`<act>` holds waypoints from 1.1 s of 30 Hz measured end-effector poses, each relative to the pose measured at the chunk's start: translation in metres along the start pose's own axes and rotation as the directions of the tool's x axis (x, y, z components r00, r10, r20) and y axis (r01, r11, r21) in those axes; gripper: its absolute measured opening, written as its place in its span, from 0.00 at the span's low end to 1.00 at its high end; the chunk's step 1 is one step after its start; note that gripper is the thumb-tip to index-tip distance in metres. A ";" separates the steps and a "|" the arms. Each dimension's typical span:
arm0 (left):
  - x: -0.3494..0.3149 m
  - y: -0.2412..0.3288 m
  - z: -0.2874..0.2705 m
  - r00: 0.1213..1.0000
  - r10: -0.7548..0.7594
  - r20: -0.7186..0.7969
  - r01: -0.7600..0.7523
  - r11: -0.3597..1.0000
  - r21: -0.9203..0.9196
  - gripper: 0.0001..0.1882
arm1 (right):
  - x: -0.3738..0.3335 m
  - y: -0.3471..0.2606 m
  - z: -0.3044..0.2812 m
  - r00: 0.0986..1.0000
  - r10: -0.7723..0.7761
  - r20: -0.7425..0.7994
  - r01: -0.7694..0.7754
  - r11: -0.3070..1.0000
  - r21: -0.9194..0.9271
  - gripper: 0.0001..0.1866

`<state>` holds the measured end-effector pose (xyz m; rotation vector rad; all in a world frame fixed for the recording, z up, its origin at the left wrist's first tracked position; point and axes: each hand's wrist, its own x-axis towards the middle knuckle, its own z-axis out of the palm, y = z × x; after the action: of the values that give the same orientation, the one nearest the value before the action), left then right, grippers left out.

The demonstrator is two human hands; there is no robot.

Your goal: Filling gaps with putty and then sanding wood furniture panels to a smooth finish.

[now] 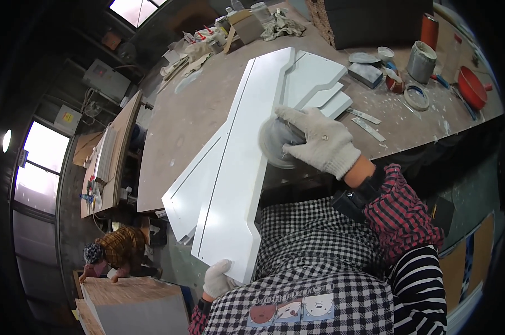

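Note:
A long white panel (238, 151) with notched edges and a dark groove lies slanting across a stack of similar white panels (319, 78), its near end jutting toward me. My left hand (218, 279), in a white knit glove, is closed on that near end; part of the hand is hidden. Also gloved, my right hand (322, 139) grips a round grey disc (277, 146) with its fingers and thumb. The disc is blurred by motion and lies against the panel's right long edge, so its exact kind is unclear.
On the brown table (174, 139) stand a grey can (421, 61), a red bowl (472, 87), a tape roll (416, 97) and flat scrapers (367, 128) at right. Bottles and rags sit at the back. A co-worker (118, 251) bends over a wooden board (127, 287) at lower left.

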<state>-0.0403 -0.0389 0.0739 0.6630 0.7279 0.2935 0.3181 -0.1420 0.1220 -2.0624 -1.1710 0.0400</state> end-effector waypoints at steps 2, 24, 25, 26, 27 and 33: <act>-0.004 -0.004 0.005 0.992 0.052 -0.114 -0.044 0.996 0.076 0.34 | -0.006 -0.006 0.002 0.998 -0.040 0.043 0.038 0.998 0.044 0.37; -0.006 -0.014 -0.018 0.999 -0.040 0.022 0.040 0.999 -0.010 0.35 | -0.035 -0.039 0.007 0.963 -0.257 0.083 0.250 0.964 0.088 0.34; -0.006 -0.015 -0.016 0.999 -0.037 0.023 0.037 0.999 -0.011 0.35 | -0.031 -0.038 0.006 0.977 -0.201 0.067 0.199 0.979 0.037 0.35; -0.005 -0.016 -0.014 0.999 -0.018 0.032 0.018 1.000 -0.010 0.35 | -0.027 -0.033 0.008 0.979 -0.201 0.015 0.200 0.979 0.044 0.35; -0.006 -0.017 -0.013 0.999 0.000 0.042 0.000 1.000 -0.008 0.35 | -0.026 -0.028 0.010 0.979 -0.200 -0.037 0.201 0.978 0.050 0.36; -0.006 -0.019 -0.020 0.999 0.021 0.047 -0.019 0.999 -0.030 0.34 | -0.042 -0.043 0.005 0.953 -0.269 0.140 0.264 0.963 0.054 0.37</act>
<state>-0.0578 -0.0470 0.0538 0.6474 0.6710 0.3053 0.2606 -0.1579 0.1311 -1.8797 -1.5203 0.0816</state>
